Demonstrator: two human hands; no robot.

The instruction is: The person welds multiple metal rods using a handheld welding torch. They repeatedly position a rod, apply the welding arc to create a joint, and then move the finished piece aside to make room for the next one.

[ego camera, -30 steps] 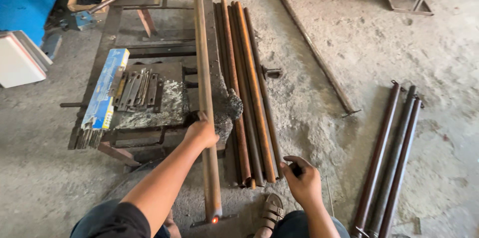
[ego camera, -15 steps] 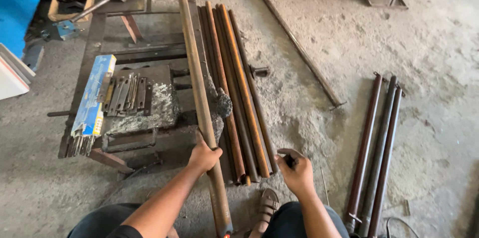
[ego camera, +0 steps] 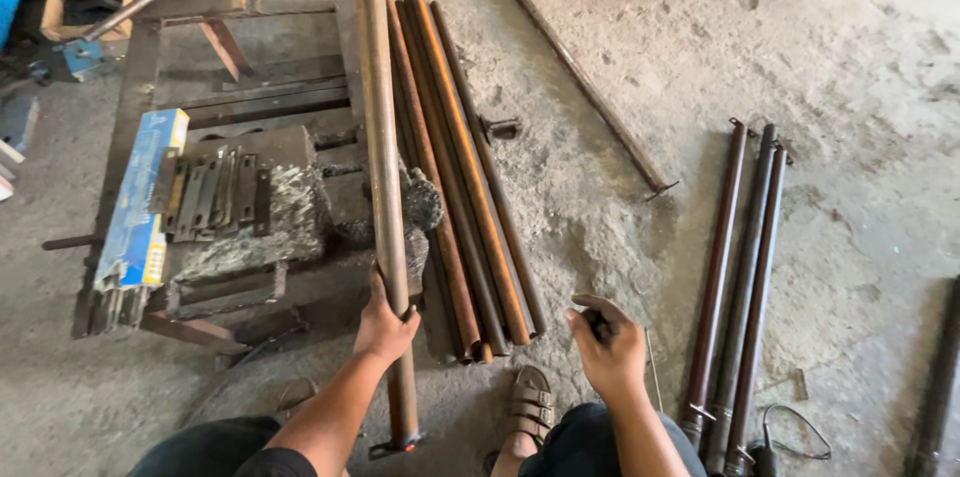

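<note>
My left hand (ego camera: 385, 325) grips a long rusty pipe (ego camera: 378, 117) near its close end. The pipe runs away from me over a low metal work frame (ego camera: 250, 102), and its near end carries a small fitting by my knee. My right hand (ego camera: 612, 355) hovers to the right above the floor, fingers curled round a small dark handle. A thin wire (ego camera: 652, 367) lies just beside it. Several rusty pipes (ego camera: 465, 177) lie in a bundle on the floor between my hands.
Three dark pipes (ego camera: 745, 277) lie side by side at the right. A long thin rod (ego camera: 575, 67) lies diagonally beyond the bundle. A blue box (ego camera: 140, 202) and flat metal strips (ego camera: 215, 192) rest on the frame. My sandalled foot (ego camera: 527, 407) is near the bundle's end.
My left hand has slid nearer the pipe's close end. The orange glow seen at that end a second ago no longer shows. My right hand stays beside the bundle.
</note>
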